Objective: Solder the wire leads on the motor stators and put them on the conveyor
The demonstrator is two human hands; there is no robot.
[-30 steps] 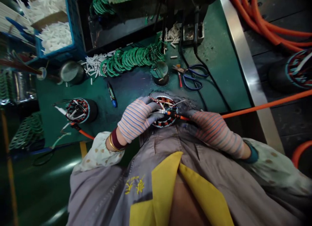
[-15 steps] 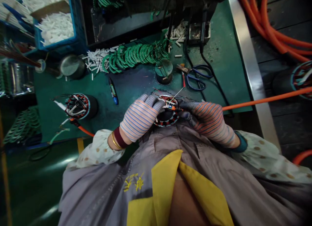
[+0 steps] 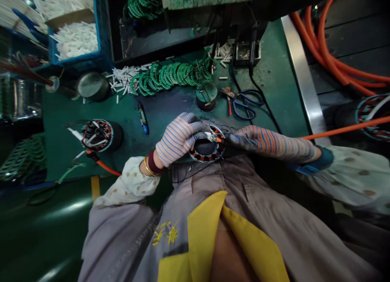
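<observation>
A ring-shaped motor stator (image 3: 207, 157) with red and black windings lies at the table's near edge, against the person's clothing. My left hand (image 3: 179, 138), in a striped glove, is closed at its upper left side, fingers round the stator's rim and white sleeved wires (image 3: 210, 135). On the other side my right hand (image 3: 252, 139), in a striped glove with dark fingertips, has its fingers pressed together beside the orange and white wires. What its fingertips hold is too small to make out.
Scissors (image 3: 248, 103) and pliers (image 3: 228, 93) lie beyond the right hand. A round pot (image 3: 206, 96), a marker (image 3: 142, 117), green curved pieces (image 3: 173, 75) and another stator (image 3: 99, 135) stand or lie farther left. An orange hose (image 3: 344, 128) runs at right.
The right forearm has swung outward and straightened, with the fingers still near the stator. The left hand has shifted slightly over the wires, which now look more gathered. The view has moved a little.
</observation>
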